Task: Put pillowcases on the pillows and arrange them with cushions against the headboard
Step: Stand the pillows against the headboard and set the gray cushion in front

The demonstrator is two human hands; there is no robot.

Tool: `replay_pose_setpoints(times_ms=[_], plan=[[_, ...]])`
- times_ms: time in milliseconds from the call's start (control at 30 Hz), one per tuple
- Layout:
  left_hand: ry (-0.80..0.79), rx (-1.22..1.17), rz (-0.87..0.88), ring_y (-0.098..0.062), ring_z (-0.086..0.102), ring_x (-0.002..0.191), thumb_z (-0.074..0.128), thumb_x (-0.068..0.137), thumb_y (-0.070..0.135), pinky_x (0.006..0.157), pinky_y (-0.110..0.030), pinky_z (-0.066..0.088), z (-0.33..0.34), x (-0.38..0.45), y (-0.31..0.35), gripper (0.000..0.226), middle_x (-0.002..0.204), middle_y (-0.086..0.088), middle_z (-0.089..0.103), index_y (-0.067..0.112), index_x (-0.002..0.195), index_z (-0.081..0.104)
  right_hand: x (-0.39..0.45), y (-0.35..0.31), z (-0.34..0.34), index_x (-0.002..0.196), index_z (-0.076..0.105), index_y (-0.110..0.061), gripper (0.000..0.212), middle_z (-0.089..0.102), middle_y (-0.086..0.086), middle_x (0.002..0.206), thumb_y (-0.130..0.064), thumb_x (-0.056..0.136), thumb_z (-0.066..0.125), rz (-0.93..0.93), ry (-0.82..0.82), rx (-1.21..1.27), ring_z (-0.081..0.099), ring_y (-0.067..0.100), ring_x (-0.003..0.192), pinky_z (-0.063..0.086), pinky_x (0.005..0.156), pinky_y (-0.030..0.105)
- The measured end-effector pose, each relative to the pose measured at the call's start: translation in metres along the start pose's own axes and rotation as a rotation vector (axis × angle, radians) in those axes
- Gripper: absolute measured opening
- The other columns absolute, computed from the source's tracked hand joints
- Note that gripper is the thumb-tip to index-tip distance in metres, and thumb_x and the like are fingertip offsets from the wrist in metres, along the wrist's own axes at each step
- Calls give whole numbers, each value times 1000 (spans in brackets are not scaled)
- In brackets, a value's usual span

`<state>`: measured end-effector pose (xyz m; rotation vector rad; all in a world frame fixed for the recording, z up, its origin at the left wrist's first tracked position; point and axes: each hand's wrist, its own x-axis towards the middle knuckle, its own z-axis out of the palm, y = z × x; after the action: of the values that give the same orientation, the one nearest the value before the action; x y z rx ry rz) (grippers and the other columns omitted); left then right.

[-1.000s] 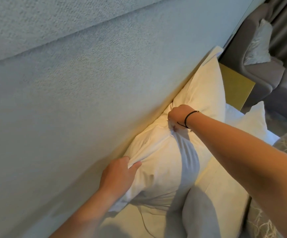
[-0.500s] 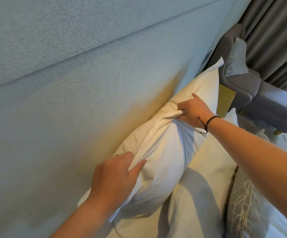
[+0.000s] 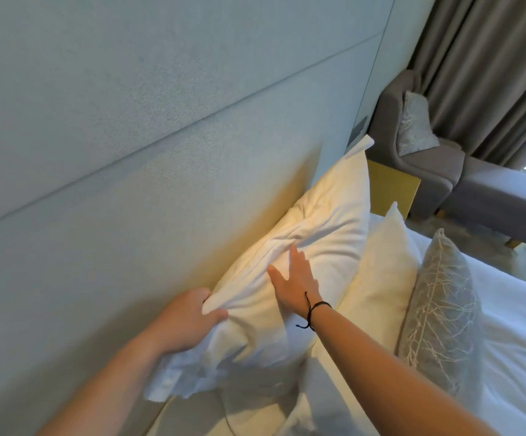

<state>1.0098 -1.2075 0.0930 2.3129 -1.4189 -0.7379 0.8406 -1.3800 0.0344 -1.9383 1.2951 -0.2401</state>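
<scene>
A white pillow (image 3: 327, 221) in its case stands against the pale padded headboard (image 3: 129, 152). My left hand (image 3: 186, 322) grips the near end of this pillow, thumb over the cloth. With straight fingers, my right hand (image 3: 296, 281) lies flat on the pillow's front face. A second white pillow (image 3: 378, 278) leans in front of the first. A grey cushion (image 3: 441, 306) with a pale branch pattern leans against the second pillow.
White bedding (image 3: 513, 357) covers the bed at the right. A yellow bedside table (image 3: 390, 188) stands past the pillows. Beyond it are a grey armchair (image 3: 475, 184) with a silvery cushion (image 3: 415, 124) and grey curtains (image 3: 491, 73).
My right hand let go of the pillow's top fold and moved down onto its front face, now flat. My left hand took a firmer hold of the near end.
</scene>
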Motion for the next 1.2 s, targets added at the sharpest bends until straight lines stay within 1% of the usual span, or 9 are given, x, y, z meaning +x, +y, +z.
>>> replay_pose_setpoints(times_ms=[200,267,367,567,800,933,1067,1133,1200], plan=[[-28,-237,-81,-12,47,59,64,83,58,54,-27,33,-10,1,13,42,73,7,58,18,76,53,-31,4,-5,156,6,-30,88,-2,0,165,-71,88,43,-38,-124,0,-8,19,150,9,120,52],[-46,-298,-106,-15,35,55,60,84,63,54,-30,26,-9,3,15,47,63,3,44,22,67,45,-41,11,-6,156,6,-31,88,-2,-2,165,-71,87,45,-41,-136,-8,-8,17,150,9,120,51],[74,-325,-112,-16,25,50,63,90,47,51,-33,19,-7,6,13,56,53,3,29,20,53,30,-50,22,-7,156,7,-29,88,2,-2,165,-68,88,47,-29,-125,14,-7,16,150,10,121,48],[447,306,-95,-32,62,78,47,98,37,56,-34,34,-8,1,0,25,82,-5,64,19,83,39,-60,36,-10,156,5,-28,91,2,1,165,-61,88,56,59,-99,110,-8,17,150,11,119,45],[222,506,-96,-31,63,104,37,100,43,76,-37,46,0,24,-10,30,109,-8,65,16,106,49,-62,48,-15,155,9,-32,93,8,-1,164,-56,84,64,136,-34,234,8,20,150,21,117,45],[88,301,-80,-28,62,95,37,94,55,74,-36,46,-1,55,0,39,100,-4,68,21,96,56,-54,55,-16,155,10,-32,90,13,-6,163,-56,86,62,185,27,364,17,18,148,24,116,42],[18,-220,-89,-23,65,77,55,85,44,67,-33,50,3,92,44,27,77,-1,69,18,83,62,-40,64,-18,156,10,-31,84,13,-8,163,-53,91,58,229,77,483,17,16,148,23,119,42],[5,-318,-109,-23,66,84,64,84,37,77,-35,53,2,120,69,20,88,-3,70,19,94,62,-31,70,-21,156,10,-32,82,14,-8,163,-52,92,57,251,122,558,18,17,148,24,118,42],[-33,-293,-93,-25,66,95,69,84,32,87,-37,53,1,153,94,33,103,-8,68,19,112,58,-20,76,-24,155,11,-33,81,15,-8,162,-52,91,57,263,171,627,19,16,148,26,118,42]])
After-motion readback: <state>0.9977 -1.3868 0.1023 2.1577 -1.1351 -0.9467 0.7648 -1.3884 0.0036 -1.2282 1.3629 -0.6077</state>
